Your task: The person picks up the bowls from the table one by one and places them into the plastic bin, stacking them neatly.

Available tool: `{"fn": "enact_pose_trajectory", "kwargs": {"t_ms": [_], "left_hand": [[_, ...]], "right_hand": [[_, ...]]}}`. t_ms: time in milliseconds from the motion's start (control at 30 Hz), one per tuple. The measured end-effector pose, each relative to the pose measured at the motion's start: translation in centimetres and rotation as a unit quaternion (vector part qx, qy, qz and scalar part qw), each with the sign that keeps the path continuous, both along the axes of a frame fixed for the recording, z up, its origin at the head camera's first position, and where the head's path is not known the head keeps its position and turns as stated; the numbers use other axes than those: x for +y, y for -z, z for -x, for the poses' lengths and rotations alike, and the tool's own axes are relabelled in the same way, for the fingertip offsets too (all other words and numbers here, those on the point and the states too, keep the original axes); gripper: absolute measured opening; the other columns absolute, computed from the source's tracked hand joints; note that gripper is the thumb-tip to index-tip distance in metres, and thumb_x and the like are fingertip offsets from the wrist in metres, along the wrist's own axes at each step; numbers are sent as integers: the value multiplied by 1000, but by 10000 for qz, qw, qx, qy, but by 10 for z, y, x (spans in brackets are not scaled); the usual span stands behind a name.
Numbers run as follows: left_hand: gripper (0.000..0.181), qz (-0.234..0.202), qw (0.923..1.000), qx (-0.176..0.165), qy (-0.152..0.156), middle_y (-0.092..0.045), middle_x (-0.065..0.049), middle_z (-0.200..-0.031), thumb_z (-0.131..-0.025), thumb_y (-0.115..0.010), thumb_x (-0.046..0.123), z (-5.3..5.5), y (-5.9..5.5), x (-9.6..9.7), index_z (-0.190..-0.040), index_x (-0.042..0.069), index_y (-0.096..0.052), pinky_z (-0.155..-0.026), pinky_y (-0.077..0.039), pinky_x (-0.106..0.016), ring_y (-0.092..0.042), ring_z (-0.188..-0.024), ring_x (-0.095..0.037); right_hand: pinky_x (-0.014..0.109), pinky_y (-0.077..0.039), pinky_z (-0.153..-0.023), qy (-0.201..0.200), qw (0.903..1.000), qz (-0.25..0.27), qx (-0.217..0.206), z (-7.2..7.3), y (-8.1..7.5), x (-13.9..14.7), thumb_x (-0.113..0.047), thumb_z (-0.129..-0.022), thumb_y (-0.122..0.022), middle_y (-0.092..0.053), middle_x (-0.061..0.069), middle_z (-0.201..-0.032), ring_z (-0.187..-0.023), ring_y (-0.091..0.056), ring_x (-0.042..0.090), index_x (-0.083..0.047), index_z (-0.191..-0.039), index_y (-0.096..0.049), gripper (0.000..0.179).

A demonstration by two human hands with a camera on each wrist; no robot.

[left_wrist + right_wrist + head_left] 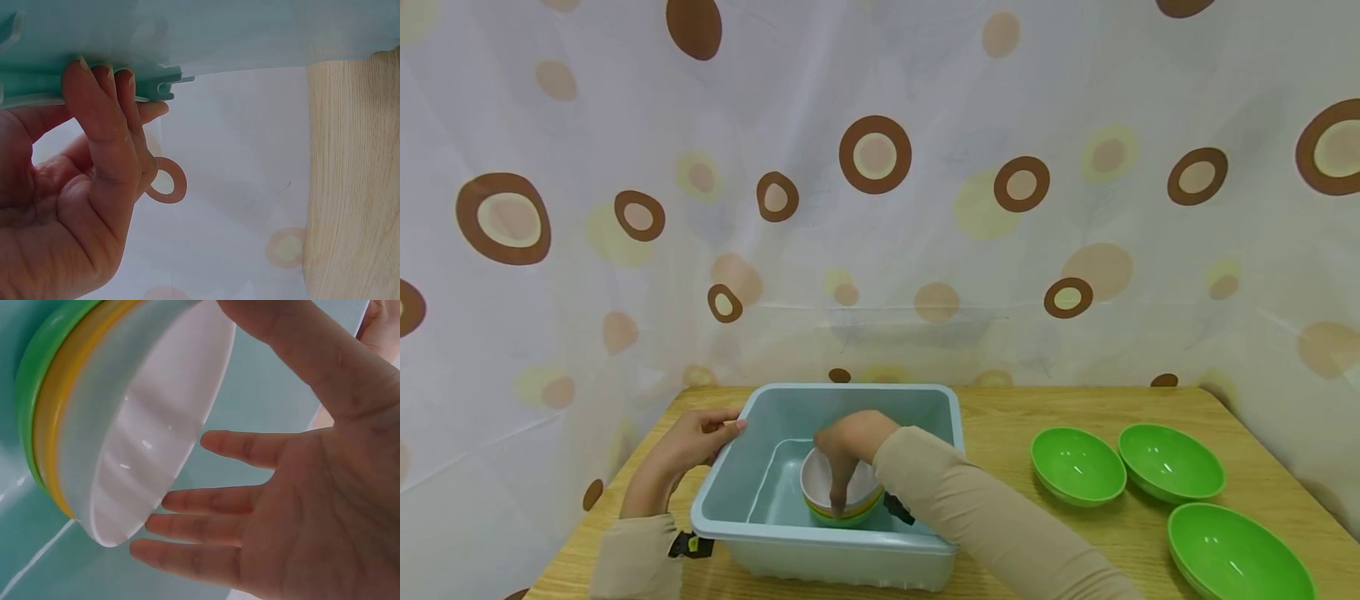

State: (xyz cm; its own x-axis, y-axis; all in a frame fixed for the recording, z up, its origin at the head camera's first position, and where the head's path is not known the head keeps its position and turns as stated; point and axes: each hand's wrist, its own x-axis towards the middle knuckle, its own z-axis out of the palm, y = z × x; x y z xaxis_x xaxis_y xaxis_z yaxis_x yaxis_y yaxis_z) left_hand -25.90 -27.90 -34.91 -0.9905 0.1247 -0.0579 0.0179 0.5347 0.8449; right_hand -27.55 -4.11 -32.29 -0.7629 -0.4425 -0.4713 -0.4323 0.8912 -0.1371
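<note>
A pale blue-green plastic basin [842, 562] stands on the table. My left hand [700, 440] pinches its left rim; in the left wrist view, the fingers of that hand [94, 169] curl up under the lip. Inside the basin sits a nested stack of bowls: a white bowl [159, 444] on top, a yellow bowl [47, 425] below it and a green bowl [26, 394] lowest. My right hand [850, 450] reaches down over this stack. In the right wrist view its fingers are spread and nearly straight, with the fingertips right at the white bowl's rim.
To the right of the basin, three separate green bowls [1078, 467] [1172, 462] [1240, 554] sit upright on the wooden table [1000, 408]. A white sheet [940, 250] with brown and yellow spots hangs behind the table and along its sides.
</note>
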Motion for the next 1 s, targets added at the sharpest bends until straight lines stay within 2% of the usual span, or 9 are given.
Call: {"fn": "enact_pose_trajectory", "kwargs": {"t_ms": [133, 333, 567, 833, 1000], "left_hand": [[54, 51, 10000, 31, -12, -66, -7, -89, -97, -60, 26, 1, 1, 0, -138, -6, -48, -63, -53, -33, -62, -72, -16], [54, 77, 10000, -10, -23, -65, -7, -89, -97, -60, 26, 1, 2, 0, -138, -6, -48, -63, -53, -33, -60, -71, -16], [54, 68, 10000, 26, 20, -64, -6, -84, -97, -60, 26, 0, 1, 0, -137, -7, -48, -60, -52, -31, -59, -68, -16], [54, 16, 10000, -32, -82, -64, -6, -87, -96, -61, 26, -1, 1, 1, -138, -5, -48, -61, -51, -31, -59, -69, -16], [56, 65, 10000, 5, -24, -66, -7, -91, -97, -59, 27, -2, 0, 2, -138, -8, -46, -63, -53, -32, -61, -72, -16]], "right_hand": [[45, -47, -95, -104, 9999, 35, -15, -2, -4, 1, -42, -62, -90, -52, -3, -134, -111, -49, 22, -28, -143, -45, 93], [44, -40, -103, -422, 9991, 50, 48, -5, -14, 5, -42, -70, -86, -49, -5, -141, -124, -47, 21, -25, -145, -43, 89], [43, -40, -103, -643, 9974, 273, 171, -12, -29, 12, -41, -75, -82, -52, -3, -138, -124, -48, 19, -19, -143, -46, 79], [37, -36, -106, -869, 9941, 463, 455, -20, -45, 21, -41, -80, -78, -44, -4, -146, -133, -41, 16, -17, -146, -42, 79], [34, -35, -107, -984, 9913, 593, 639, -24, -53, 29, -40, -83, -75, -43, -4, -147, -134, -40, 13, -17, -148, -40, 77]]}}
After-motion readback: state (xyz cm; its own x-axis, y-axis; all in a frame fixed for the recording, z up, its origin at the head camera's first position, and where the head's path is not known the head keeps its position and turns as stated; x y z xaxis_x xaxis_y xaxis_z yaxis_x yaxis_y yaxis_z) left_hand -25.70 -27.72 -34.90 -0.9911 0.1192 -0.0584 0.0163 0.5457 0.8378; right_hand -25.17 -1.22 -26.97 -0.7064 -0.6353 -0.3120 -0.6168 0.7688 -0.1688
